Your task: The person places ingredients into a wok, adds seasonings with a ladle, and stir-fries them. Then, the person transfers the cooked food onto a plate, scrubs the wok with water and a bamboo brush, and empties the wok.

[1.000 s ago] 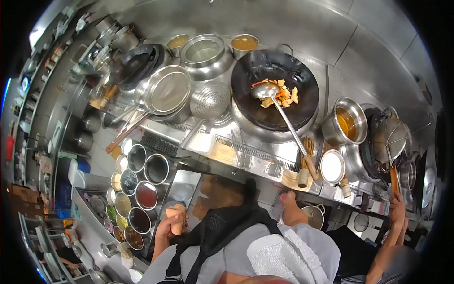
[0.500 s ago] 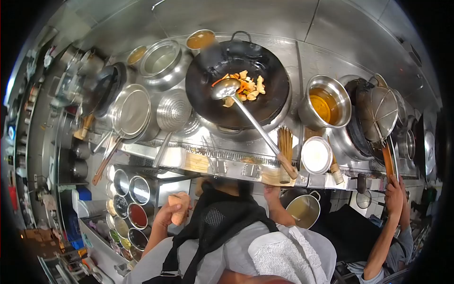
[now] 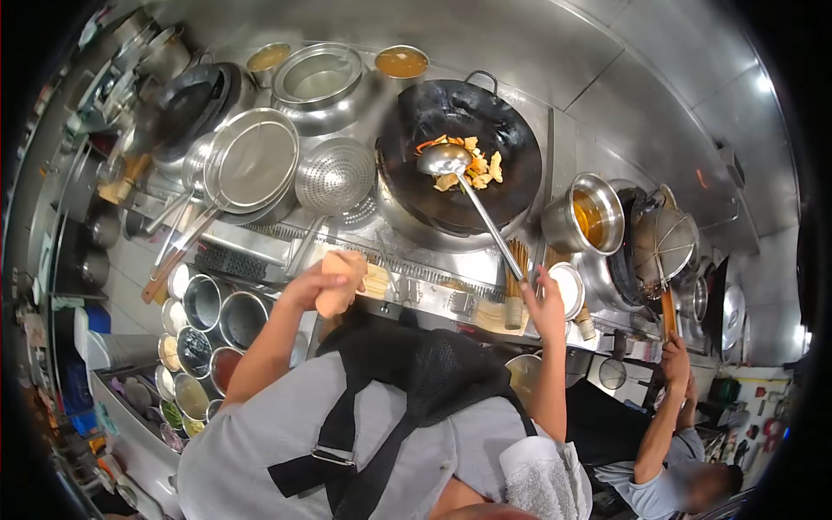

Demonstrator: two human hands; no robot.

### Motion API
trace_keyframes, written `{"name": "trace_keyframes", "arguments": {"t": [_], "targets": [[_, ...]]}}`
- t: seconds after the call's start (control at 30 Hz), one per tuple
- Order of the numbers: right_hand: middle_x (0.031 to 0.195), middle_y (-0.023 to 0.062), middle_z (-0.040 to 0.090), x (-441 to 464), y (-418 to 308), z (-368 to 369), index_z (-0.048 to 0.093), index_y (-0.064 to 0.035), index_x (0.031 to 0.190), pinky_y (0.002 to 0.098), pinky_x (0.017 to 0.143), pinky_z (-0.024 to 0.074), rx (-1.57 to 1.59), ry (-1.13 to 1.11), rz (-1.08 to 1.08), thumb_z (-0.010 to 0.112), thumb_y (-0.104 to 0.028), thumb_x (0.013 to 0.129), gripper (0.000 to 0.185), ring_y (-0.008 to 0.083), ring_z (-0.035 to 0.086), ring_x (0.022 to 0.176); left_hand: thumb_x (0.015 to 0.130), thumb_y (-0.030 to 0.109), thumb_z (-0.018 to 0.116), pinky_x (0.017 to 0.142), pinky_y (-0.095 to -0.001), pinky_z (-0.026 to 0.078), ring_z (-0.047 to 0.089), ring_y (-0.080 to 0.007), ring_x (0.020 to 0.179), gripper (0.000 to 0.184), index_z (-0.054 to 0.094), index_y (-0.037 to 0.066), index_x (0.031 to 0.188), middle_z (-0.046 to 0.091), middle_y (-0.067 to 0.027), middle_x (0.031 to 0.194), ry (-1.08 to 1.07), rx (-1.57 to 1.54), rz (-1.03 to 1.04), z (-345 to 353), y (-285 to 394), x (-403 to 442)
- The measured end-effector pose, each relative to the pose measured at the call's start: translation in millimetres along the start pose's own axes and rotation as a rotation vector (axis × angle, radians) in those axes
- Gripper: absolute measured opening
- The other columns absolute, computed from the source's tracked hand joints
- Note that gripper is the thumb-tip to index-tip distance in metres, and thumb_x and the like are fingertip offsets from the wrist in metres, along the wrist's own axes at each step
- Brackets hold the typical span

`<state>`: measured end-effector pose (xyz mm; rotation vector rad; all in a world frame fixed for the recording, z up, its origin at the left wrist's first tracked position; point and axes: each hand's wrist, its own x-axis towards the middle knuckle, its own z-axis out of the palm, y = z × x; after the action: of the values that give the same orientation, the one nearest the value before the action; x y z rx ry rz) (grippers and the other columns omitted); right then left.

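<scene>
My left hand [image 3: 310, 288] is closed around a folded orange-tan cloth [image 3: 343, 279], held above the stove's front edge. My right hand [image 3: 544, 308] is at the ladle's handle end, covering it, with fingers stretched and apart; whether the palm touches the handle is hidden. The steel ladle [image 3: 445, 159] lies with its bowl in a black wok [image 3: 407, 186]. Pieces of cooked food, pale with orange strips [image 3: 479, 169], sit around the bowl. Right by my hand are a bamboo wok brush [image 3: 515, 299] and a round container of white contents [image 3: 568, 290].
A pot of amber liquid [image 3: 559, 227] stands right of the wok. To the left are a perforated skimmer [image 3: 335, 178] and a mesh strainer [image 3: 252, 160]. Several ingredient tins [image 3: 245, 319] stand at lower left. A co-worker's hand [image 3: 675, 360] grips a wire strainer's handle at right.
My left hand has risen with the cloth toward the stove edge. My right hand has come up from below the edge to the ladle's handle. The camera view has shifted.
</scene>
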<state>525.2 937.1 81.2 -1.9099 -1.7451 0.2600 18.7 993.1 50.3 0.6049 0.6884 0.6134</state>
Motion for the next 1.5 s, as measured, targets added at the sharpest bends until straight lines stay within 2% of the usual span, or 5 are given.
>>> {"name": "trace_keyframes", "arguments": {"t": [0.47, 0.87, 1.0, 1.33, 1.5], "targets": [[0.064, -0.0077, 0.040, 59.3, -122.5, 68.4, 0.060, -0.0124, 0.119, 0.0217, 0.038, 0.0266, 1.517, -0.414, 0.648, 0.064, -0.036, 0.100, 0.030, 0.0035, 0.033, 0.043, 0.078, 0.025, 0.082, 0.072, -0.0393, 0.061, 0.071, -0.0292, 0.080, 0.073, 0.046, -0.002, 0.135, 0.069, -0.0233, 0.101, 0.117, -0.168, 0.328, -89.5, 11.5, -112.5], [0.065, 0.0020, 0.055, 389.0, -207.2, 196.4, 0.059, -0.0030, 0.092, 0.0287, 0.039, 0.0381, 0.105, -0.128, -0.105, 0.063, -0.022, 0.095, 0.020, 0.0126, 0.049, 0.044, 0.068, 0.034, 0.083, 0.060, -0.0354, 0.060, 0.070, -0.0290, 0.072, 0.081, 0.051, -0.006, 0.130, 0.068, -0.0217, 0.095, 0.480, -0.294, 0.694, -135.2, -3.6, -229.6], [0.059, -0.0012, 0.043, 472.3, -272.9, 268.2, 0.046, -0.0089, 0.078, 0.0254, 0.039, 0.0371, 1.676, -0.664, 0.872, 0.052, -0.008, 0.099, 0.022, 0.0121, 0.046, 0.044, 0.068, 0.038, 0.085, 0.060, -0.0341, 0.061, 0.070, -0.0267, 0.071, 0.081, 0.053, -0.008, 0.127, 0.068, -0.0195, 0.093, 0.539, -0.292, 0.723, -137.6, -17.5, -255.4], [0.064, 0.0060, 0.056, 464.1, -299.5, 238.9, 0.062, 0.0036, 0.102, 0.0293, 0.041, 0.0495, -0.084, -0.413, 0.224, 0.060, -0.013, 0.093, 0.019, 0.0182, 0.055, 0.047, 0.066, 0.040, 0.087, 0.062, -0.0340, 0.061, 0.070, -0.0262, 0.070, 0.080, 0.056, -0.008, 0.123, 0.068, -0.0188, 0.092, 0.555, -0.315, 0.763, -139.8, -11.4, -262.4], [0.066, -0.0014, 0.049, 419.7, -315.2, 237.0, 0.057, -0.0039, 0.111, 0.0274, 0.038, 0.0433, 0.332, -0.300, 0.100, 0.066, -0.022, 0.096, 0.025, 0.0103, 0.048, 0.046, 0.066, 0.044, 0.088, 0.064, -0.0347, 0.061, 0.069, -0.0251, 0.072, 0.086, 0.054, -0.008, 0.126, 0.067, -0.0172, 0.092, 0.531, -0.295, 0.727, -148.4, 1.1, -252.7]]}}
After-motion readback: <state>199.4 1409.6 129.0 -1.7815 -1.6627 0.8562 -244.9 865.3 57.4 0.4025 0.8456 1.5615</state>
